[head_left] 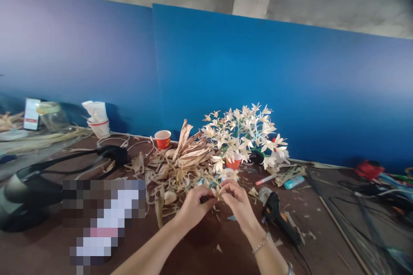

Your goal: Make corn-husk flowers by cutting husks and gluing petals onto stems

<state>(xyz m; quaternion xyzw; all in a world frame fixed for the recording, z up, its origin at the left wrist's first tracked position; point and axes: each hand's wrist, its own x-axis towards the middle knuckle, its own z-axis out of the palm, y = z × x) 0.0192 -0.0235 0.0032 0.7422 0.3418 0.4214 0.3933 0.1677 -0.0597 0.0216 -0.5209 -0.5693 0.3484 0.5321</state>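
Note:
Over the front middle of the table, my left hand (197, 205) and my right hand (238, 203) meet with bent fingers. Pinched between their fingertips is a small pale husk flower (218, 193), partly covered by the fingers. Just beyond my hands, many cream husk flowers (238, 131) on thin stems fan out above a red paper cup (233, 163). To the left of them lies a heap of dry corn husks (193, 148) with loose strips and scraps. A black glue gun (279, 217) rests to the right of my right hand.
An orange-red paper cup (163, 139) stands behind the husks. A red-and-white pen (266, 179) and a turquoise packet (294, 182) lie at right. At left are a black strapped object (29, 195), a glass jar (53, 117) and a propped phone (31, 114). A blue partition (219, 68) closes the back.

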